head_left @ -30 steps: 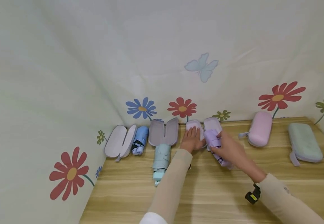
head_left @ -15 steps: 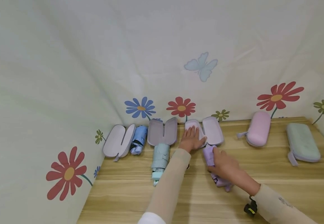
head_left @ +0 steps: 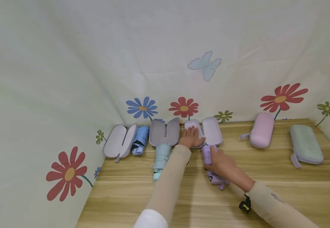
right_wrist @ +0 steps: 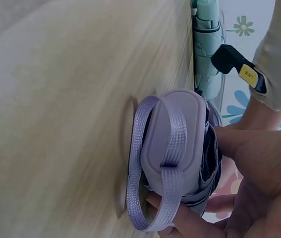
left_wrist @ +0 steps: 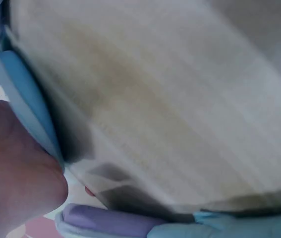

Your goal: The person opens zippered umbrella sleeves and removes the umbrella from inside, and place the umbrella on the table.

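A pale lilac zip case (head_left: 212,131) lies spread wide near the back edge of the wooden table. My left hand (head_left: 191,137) rests with straight fingers on its left half. The case's outer rim (left_wrist: 26,94) shows beside this hand (left_wrist: 16,163) in the left wrist view. Just in front of the case, my right hand (head_left: 221,163) grips a folded purple umbrella (head_left: 206,153), its top end close to the case's near edge. In the right wrist view, the umbrella's handle end (right_wrist: 175,144) with a looped wrist strap (right_wrist: 135,183) faces the camera, thumb and fingers around the body.
Leftward stand an open grey case (head_left: 165,131) with a mint folded umbrella (head_left: 162,156) before it, a blue folded umbrella (head_left: 140,139) and another open case (head_left: 116,141). Closed pink (head_left: 262,129) and green (head_left: 305,144) cases lie right. A flowered curtain (head_left: 167,63) hangs behind.
My right hand has drawn the purple umbrella off the case's right half toward me, then slightly left, to in front of the case. The left hand has stayed on the left half.
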Demonstrator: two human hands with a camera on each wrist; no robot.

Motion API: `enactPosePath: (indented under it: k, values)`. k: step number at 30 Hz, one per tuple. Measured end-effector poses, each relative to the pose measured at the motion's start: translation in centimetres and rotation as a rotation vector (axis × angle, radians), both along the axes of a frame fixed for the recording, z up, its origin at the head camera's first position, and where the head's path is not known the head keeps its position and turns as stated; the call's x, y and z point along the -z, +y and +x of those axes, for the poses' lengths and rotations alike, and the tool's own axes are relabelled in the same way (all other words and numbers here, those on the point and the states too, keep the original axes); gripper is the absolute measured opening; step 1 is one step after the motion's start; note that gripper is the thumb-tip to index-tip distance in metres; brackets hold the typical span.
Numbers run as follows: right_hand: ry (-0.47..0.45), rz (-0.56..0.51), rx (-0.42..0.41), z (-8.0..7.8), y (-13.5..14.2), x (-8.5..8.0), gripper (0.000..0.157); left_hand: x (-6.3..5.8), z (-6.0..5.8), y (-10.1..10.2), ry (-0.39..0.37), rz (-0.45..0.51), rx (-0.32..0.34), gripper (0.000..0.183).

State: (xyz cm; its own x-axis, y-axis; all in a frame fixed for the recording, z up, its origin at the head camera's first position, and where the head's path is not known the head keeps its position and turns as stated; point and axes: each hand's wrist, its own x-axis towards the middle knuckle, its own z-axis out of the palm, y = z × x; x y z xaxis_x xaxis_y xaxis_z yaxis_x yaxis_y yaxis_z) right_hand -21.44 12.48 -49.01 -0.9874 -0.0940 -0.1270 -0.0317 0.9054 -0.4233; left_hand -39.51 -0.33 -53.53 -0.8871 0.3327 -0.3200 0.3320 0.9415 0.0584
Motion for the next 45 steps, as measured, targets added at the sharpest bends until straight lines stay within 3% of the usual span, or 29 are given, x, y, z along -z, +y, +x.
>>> enactPosePath:
  k: [6,10,17,23,30,34,39,42,45]
  values:
    - [-0.003,-0.019,0.002,-0.8,-0.7,0.1,0.066,1.6,-2.8,0.1,-0.053,-0.04,-0.006,0.087]
    - [0.002,-0.025,-0.003,-0.9,-1.1,0.1,0.067,2.2,-3.8,0.4,-0.106,-0.04,-0.025,0.087]
    - [0.011,-0.011,0.012,-0.8,-1.5,0.0,0.068,2.3,-4.0,0.7,-0.131,-0.016,-0.051,0.086]
    - [0.009,-0.012,0.015,-1.0,-2.0,-0.1,0.076,2.4,-4.0,0.4,-0.107,-0.001,-0.035,0.086]
    - [-0.003,-0.062,0.035,-1.3,-1.9,0.1,0.072,2.3,-3.9,-0.1,-0.123,0.01,-0.021,0.085]
    - [-0.024,-0.107,0.016,-1.5,-1.3,0.0,0.078,1.8,-3.7,-0.2,-0.116,0.007,-0.022,0.084]
    - [-0.046,-0.199,-0.084,-1.6,1.0,-0.7,0.075,0.6,-2.8,0.2,-0.082,-0.004,-0.003,0.078]
    - [-0.009,-0.257,-0.15,-1.5,2.9,-1.4,0.066,-1.1,-1.4,0.5,-0.031,0.037,0.005,0.074]
    - [0.118,-0.248,-0.2,-1.4,4.8,-1.7,0.056,-3.6,0.8,0.7,0.019,0.12,0.04,0.069]
